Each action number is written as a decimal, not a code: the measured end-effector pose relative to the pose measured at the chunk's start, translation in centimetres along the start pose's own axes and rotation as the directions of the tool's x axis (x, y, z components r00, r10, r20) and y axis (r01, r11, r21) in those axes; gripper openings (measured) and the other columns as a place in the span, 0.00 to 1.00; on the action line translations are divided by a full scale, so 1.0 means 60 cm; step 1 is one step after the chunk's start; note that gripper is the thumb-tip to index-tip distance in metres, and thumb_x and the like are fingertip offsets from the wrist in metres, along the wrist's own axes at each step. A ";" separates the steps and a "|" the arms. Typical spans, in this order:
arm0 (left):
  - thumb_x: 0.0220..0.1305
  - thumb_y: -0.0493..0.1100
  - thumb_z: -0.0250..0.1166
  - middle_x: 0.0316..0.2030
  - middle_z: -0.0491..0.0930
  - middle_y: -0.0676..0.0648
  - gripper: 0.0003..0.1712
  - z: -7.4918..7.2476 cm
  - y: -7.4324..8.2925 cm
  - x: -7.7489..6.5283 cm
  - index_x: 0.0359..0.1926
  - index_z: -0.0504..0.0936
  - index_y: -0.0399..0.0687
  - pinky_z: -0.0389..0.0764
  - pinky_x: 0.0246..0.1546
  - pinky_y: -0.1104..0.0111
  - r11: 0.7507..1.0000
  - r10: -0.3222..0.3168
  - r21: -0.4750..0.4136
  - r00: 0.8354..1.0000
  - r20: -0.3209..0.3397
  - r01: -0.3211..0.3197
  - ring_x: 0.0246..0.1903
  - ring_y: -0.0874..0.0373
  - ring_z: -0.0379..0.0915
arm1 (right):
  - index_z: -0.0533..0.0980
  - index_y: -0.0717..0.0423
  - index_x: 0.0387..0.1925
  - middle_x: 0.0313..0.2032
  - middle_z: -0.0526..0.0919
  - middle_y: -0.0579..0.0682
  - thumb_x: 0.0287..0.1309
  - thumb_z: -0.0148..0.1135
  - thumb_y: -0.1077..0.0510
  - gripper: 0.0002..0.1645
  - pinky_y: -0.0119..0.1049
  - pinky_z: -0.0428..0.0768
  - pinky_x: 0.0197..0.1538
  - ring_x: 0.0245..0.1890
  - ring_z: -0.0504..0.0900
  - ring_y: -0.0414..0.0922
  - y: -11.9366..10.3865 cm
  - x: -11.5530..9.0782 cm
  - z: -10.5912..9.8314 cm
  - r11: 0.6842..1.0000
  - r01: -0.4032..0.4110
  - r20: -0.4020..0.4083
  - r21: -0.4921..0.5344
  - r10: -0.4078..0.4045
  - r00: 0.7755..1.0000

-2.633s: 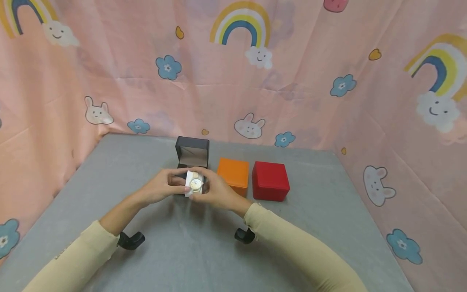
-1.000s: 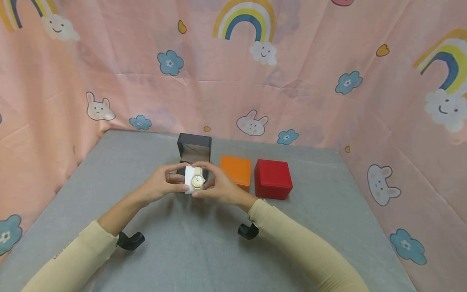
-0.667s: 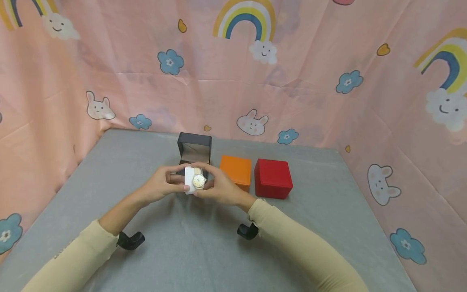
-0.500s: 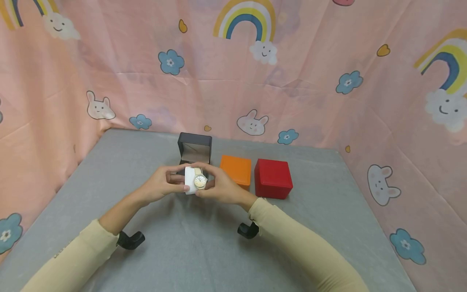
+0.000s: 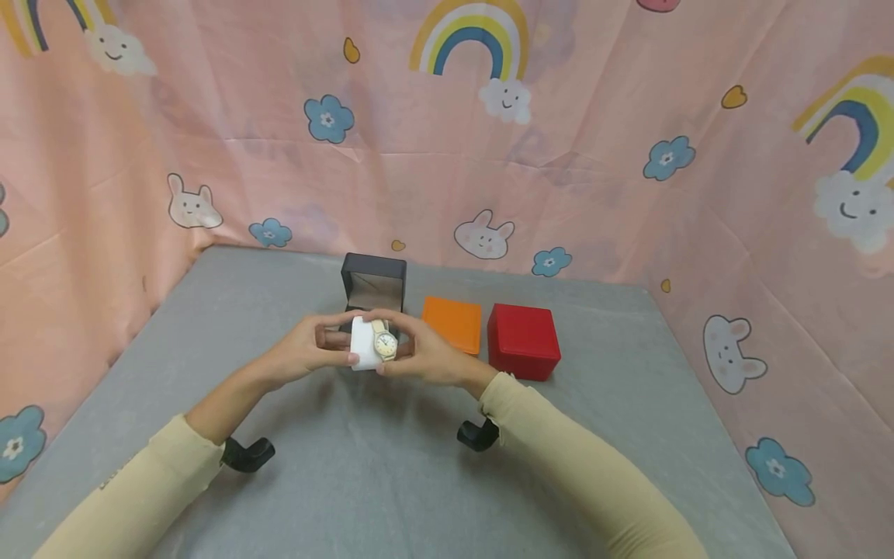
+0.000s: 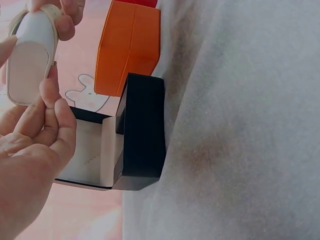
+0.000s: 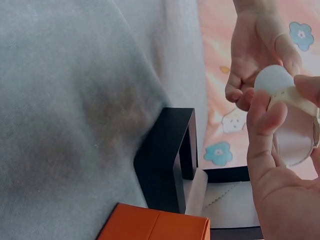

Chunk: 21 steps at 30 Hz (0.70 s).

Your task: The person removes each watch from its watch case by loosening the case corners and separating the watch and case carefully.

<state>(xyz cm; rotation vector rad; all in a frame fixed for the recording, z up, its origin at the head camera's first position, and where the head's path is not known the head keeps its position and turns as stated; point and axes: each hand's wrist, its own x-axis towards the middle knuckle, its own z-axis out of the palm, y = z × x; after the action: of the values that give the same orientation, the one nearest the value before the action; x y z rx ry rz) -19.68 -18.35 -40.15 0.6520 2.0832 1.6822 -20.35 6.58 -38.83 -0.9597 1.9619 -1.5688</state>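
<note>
A wristwatch (image 5: 385, 345) with a round pale dial and cream strap is wrapped around a white watch cushion (image 5: 363, 343), near the cushion's right end. My left hand (image 5: 307, 348) pinches the cushion's left end between thumb and fingers. From the other side, my right hand (image 5: 431, 354) grips the watch, thumb below and fingers above. Both hands hold it above the table, in front of a dark watch box (image 5: 374, 268) with its lid up. In the right wrist view the cream strap (image 7: 295, 100) loops round the cushion (image 7: 272, 76). The left wrist view shows the cushion's pale underside (image 6: 30, 72).
An orange box (image 5: 452, 322) and a red box (image 5: 524, 341), both with lids down, stand right of the dark box. They rest on a grey cloth-covered table (image 5: 363, 481). A pink patterned curtain (image 5: 391, 178) hangs behind and along the sides.
The watch has shifted rightward along the cushion with my right hand, and more bare white shows at the left. My left hand keeps its hold. The boxes have not moved.
</note>
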 end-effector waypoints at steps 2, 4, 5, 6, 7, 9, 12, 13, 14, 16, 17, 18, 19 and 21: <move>0.65 0.35 0.68 0.59 0.77 0.25 0.45 -0.001 0.000 0.001 0.77 0.54 0.31 0.85 0.48 0.66 1.000 0.000 0.001 1.000 0.007 0.000 0.47 0.65 0.85 | 0.63 0.51 0.73 0.70 0.63 0.55 0.59 0.65 0.72 0.42 0.37 0.86 0.47 0.40 0.84 0.61 0.000 -0.001 -0.003 1.000 -0.005 0.013 -0.007 0.005 1.000; 0.65 0.35 0.68 0.59 0.77 0.25 0.46 -0.001 0.001 0.001 0.77 0.54 0.31 0.85 0.48 0.66 1.000 -0.006 0.005 1.000 0.009 0.006 0.47 0.65 0.85 | 0.63 0.51 0.73 0.72 0.62 0.54 0.59 0.65 0.71 0.43 0.39 0.86 0.49 0.41 0.84 0.63 0.000 -0.001 -0.005 1.000 -0.008 0.028 0.000 0.008 1.000; 0.65 0.35 0.68 0.59 0.77 0.25 0.46 -0.002 0.001 0.001 0.77 0.54 0.31 0.85 0.48 0.66 1.000 -0.003 0.003 1.000 0.013 0.003 0.47 0.65 0.85 | 0.62 0.51 0.73 0.72 0.61 0.55 0.59 0.65 0.71 0.43 0.40 0.86 0.49 0.42 0.83 0.65 0.000 -0.002 -0.007 1.000 -0.009 0.036 0.008 0.008 0.999; 0.65 0.35 0.68 0.59 0.77 0.25 0.46 -0.002 0.001 0.001 0.77 0.54 0.31 0.85 0.48 0.66 1.000 -0.002 0.001 1.000 0.016 0.002 0.47 0.65 0.85 | 0.62 0.51 0.74 0.73 0.60 0.55 0.59 0.65 0.71 0.43 0.40 0.86 0.50 0.43 0.82 0.68 0.000 -0.002 -0.008 1.000 -0.009 0.044 0.018 0.008 0.999; 0.65 0.35 0.68 0.59 0.77 0.25 0.46 -0.002 0.001 0.001 0.77 0.53 0.30 0.85 0.48 0.66 1.000 0.001 -0.001 1.000 0.020 -0.001 0.47 0.65 0.85 | 0.61 0.51 0.74 0.73 0.60 0.55 0.59 0.65 0.71 0.44 0.40 0.86 0.50 0.45 0.82 0.70 0.000 -0.002 -0.009 1.000 -0.009 0.051 0.026 0.008 0.999; 0.65 0.35 0.68 0.59 0.77 0.24 0.46 -0.002 0.001 0.001 0.77 0.53 0.30 0.85 0.48 0.66 1.000 0.004 -0.005 1.000 0.025 -0.004 0.47 0.65 0.85 | 0.61 0.51 0.74 0.73 0.59 0.55 0.60 0.65 0.71 0.43 0.40 0.86 0.51 0.46 0.80 0.72 0.000 -0.003 -0.011 0.999 -0.003 0.067 0.039 0.001 0.998; 0.64 0.34 0.68 0.59 0.76 0.24 0.46 -0.003 0.001 0.000 0.77 0.53 0.30 0.85 0.48 0.65 1.000 0.006 -0.013 0.999 0.037 -0.005 0.47 0.65 0.85 | 0.61 0.52 0.74 0.73 0.60 0.54 0.60 0.64 0.71 0.43 0.39 0.86 0.52 0.49 0.80 0.65 0.001 -0.004 -0.014 0.999 0.014 0.086 0.033 -0.016 0.996; 0.65 0.34 0.68 0.60 0.75 0.24 0.46 -0.003 0.001 0.000 0.77 0.53 0.30 0.85 0.49 0.65 1.000 0.007 -0.017 0.999 0.043 -0.006 0.48 0.65 0.85 | 0.61 0.51 0.74 0.73 0.60 0.54 0.60 0.64 0.71 0.43 0.40 0.85 0.52 0.50 0.80 0.61 0.001 -0.004 -0.015 0.999 0.016 0.090 0.033 -0.019 0.996; 0.64 0.34 0.68 0.60 0.75 0.24 0.46 -0.004 0.001 0.000 0.77 0.53 0.30 0.85 0.49 0.65 1.000 0.007 -0.019 0.999 0.047 -0.006 0.48 0.65 0.85 | 0.61 0.51 0.74 0.73 0.61 0.54 0.60 0.64 0.71 0.43 0.40 0.85 0.52 0.51 0.79 0.58 0.001 -0.004 -0.016 0.999 0.019 0.094 0.035 -0.023 0.995; 0.65 0.35 0.68 0.61 0.74 0.24 0.46 -0.004 0.000 0.000 0.77 0.53 0.31 0.85 0.48 0.65 1.000 0.011 -0.023 0.999 0.053 -0.010 0.49 0.65 0.85 | 0.60 0.49 0.75 0.72 0.62 0.53 0.61 0.63 0.70 0.43 0.42 0.85 0.53 0.53 0.78 0.53 0.002 -0.006 -0.018 0.999 0.015 0.098 0.039 -0.019 0.995; 0.65 0.35 0.68 0.61 0.74 0.24 0.46 -0.004 -0.001 0.000 0.77 0.53 0.31 0.85 0.48 0.66 1.000 0.016 -0.024 0.998 0.055 -0.015 0.49 0.65 0.85 | 0.59 0.47 0.76 0.72 0.62 0.53 0.62 0.63 0.69 0.44 0.43 0.85 0.53 0.54 0.77 0.52 0.003 -0.007 -0.018 0.999 0.009 0.100 0.041 -0.013 0.995; 0.65 0.35 0.68 0.62 0.73 0.24 0.46 -0.004 -0.001 0.000 0.77 0.53 0.31 0.84 0.48 0.66 1.000 0.017 -0.025 0.998 0.053 -0.016 0.49 0.65 0.85 | 0.59 0.45 0.76 0.72 0.62 0.52 0.63 0.62 0.68 0.44 0.46 0.85 0.54 0.55 0.76 0.52 0.003 -0.008 -0.018 0.999 0.001 0.099 0.041 -0.005 0.995; 0.66 0.35 0.67 0.62 0.73 0.24 0.46 -0.004 -0.002 0.000 0.77 0.53 0.31 0.84 0.48 0.67 0.999 0.021 -0.026 0.999 0.050 -0.020 0.49 0.64 0.85 | 0.58 0.43 0.77 0.72 0.62 0.52 0.64 0.61 0.67 0.44 0.48 0.84 0.55 0.55 0.77 0.52 0.003 -0.009 -0.018 0.999 -0.008 0.095 0.041 0.004 0.995; 0.66 0.34 0.67 0.62 0.73 0.24 0.46 -0.003 -0.003 0.000 0.77 0.53 0.32 0.84 0.48 0.68 0.999 0.027 -0.029 0.999 0.038 -0.025 0.49 0.65 0.84 | 0.56 0.40 0.78 0.73 0.61 0.51 0.66 0.60 0.65 0.45 0.52 0.83 0.57 0.55 0.78 0.55 0.003 -0.011 -0.017 0.999 -0.026 0.086 0.031 0.023 0.996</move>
<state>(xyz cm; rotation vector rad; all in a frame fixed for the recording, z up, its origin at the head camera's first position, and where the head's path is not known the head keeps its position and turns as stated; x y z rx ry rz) -19.80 -18.51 -40.27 0.6996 2.0290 1.6974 -20.71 7.76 -38.78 -0.9703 1.8781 -1.5155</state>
